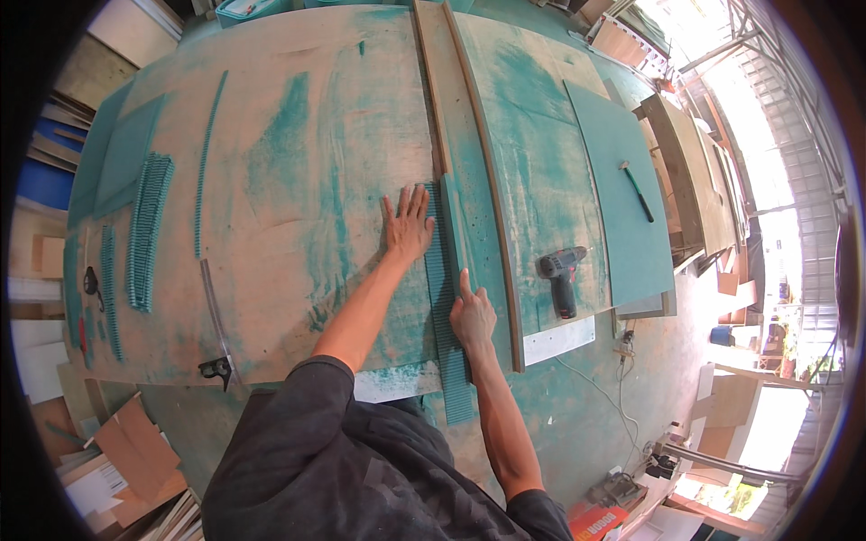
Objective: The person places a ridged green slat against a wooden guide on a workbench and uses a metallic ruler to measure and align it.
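Two bare hands work on a big plywood table [298,135] smeared with green paint. Our left hand [406,227] lies flat, fingers spread and pressed down, on the table just beside a ribbed green strip [444,325] that runs from near the fingers toward the near edge and overhangs it. Our right hand [472,316] rests on the right side of that strip, fingers curled, thumb pointing up along a narrower smooth green slat [454,230] that lies against the strip's right edge; whether the fingers actually pinch the slat we cannot tell.

Just right of the slat a long dark wooden batten [492,189] curves across the table from the far edge to the near one. Beyond it a cordless drill [561,279] lies on its side, and further right a hammer [637,191] sits on a flat green panel [622,216].

On the left part of the table we see several more ribbed green strips [146,230] laid in rows, a single thin green strip [209,162] apart from them, and a metal square [216,325] with a dark handle near the front edge.

As for containers, a light blue bin [248,9] shows at the far edge of the table; what is in it we cannot make out. Cardboard offcuts [126,460] lie heaped on the floor at lower left.
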Motion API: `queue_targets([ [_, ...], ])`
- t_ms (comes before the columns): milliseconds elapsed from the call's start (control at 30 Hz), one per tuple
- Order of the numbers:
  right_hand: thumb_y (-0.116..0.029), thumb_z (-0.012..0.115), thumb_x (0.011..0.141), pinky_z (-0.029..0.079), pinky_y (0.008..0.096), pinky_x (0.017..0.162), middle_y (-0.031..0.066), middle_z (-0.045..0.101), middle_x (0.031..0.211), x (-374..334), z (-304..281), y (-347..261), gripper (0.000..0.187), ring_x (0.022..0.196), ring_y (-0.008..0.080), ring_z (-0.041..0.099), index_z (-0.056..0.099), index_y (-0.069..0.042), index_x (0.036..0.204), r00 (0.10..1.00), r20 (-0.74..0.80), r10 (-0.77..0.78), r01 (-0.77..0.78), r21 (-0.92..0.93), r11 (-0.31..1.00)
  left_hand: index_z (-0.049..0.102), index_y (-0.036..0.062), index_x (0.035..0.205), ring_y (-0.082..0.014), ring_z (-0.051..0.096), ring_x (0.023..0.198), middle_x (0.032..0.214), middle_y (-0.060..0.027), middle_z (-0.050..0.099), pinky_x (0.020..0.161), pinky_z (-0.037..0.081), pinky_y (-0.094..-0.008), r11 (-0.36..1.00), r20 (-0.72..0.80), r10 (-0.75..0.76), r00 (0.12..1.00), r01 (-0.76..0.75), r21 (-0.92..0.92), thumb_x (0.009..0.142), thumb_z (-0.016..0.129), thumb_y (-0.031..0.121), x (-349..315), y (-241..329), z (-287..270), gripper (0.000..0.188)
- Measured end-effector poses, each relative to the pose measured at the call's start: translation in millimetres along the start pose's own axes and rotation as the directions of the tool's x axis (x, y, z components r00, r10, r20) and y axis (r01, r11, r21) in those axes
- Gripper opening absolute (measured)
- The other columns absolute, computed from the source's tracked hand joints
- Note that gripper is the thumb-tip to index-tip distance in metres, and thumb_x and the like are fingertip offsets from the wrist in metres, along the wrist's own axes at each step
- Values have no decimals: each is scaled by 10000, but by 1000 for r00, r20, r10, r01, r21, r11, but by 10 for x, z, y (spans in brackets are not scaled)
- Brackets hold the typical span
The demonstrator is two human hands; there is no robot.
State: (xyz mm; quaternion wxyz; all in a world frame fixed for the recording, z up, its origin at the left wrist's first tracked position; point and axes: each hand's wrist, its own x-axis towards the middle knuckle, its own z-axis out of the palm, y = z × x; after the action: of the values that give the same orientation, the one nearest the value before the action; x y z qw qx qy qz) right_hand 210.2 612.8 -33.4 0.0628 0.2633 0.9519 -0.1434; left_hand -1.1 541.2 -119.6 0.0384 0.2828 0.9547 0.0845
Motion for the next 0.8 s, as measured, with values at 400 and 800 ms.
queue_targets([
  [400,-120,632,918,582,491,753,197,606,1010,54,-22,18,715,909,382,687,424,-203,1596,1000,3,4,-4,-23,1000,97,104,1690,-285,7,1626,1772,-36,35,1276,-10,-632,998,48,-45,998,46,-32,1123,288,397,-449,280,-45,666],
  [800,-129,644,917,587,484,710,199,620,979,173,12,11,708,848,388,702,429,-183,1590,999,-11,-37,37,-29,999,215,83,1671,-313,122,1613,1755,-61,155,1268,30,-658,993,-124,-40,991,26,-114,1106,339,357,-623,319,151,640],
])
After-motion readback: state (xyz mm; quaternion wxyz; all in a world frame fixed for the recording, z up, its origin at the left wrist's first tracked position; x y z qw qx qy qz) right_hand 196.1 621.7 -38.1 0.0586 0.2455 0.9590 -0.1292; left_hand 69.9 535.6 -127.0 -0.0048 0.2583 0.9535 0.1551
